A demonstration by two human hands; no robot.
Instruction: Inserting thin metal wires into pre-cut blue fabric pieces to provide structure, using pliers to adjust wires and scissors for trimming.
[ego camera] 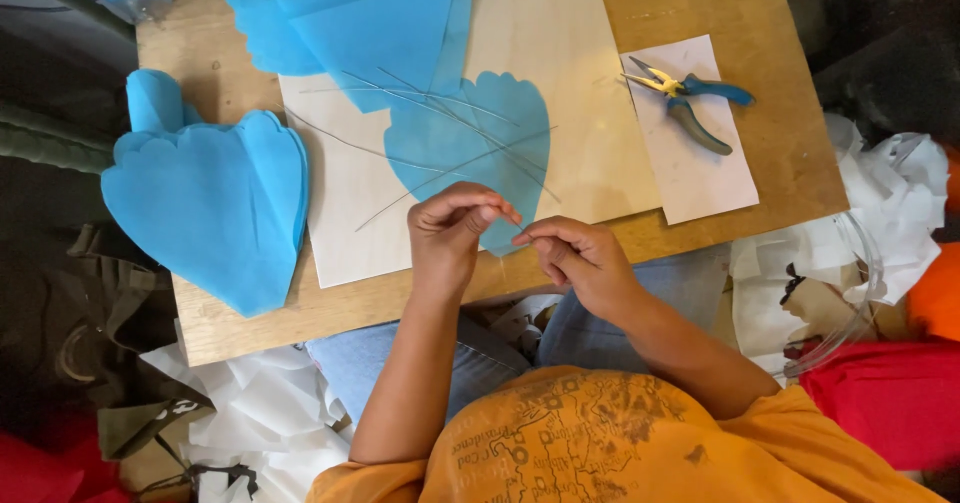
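Wire: we pinch a thin silver wire (512,225) between both hands, long axis roughly left-right.
Left hand (450,233): fingers closed on it.
Right hand (580,258): likewise, equally near.
Surround: blue scalloped paper petal (470,143) just beyond, on wooden desk (780,153).

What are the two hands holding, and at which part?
Both hands, left and right, pinch the pointed tip of a blue paper petal. A thin wire may also sit between the fingertips; it cannot be told.

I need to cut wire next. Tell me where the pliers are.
In the head view, the blue-handled pliers lie on a white paper sheet at the wooden board's far right, beyond the right hand.
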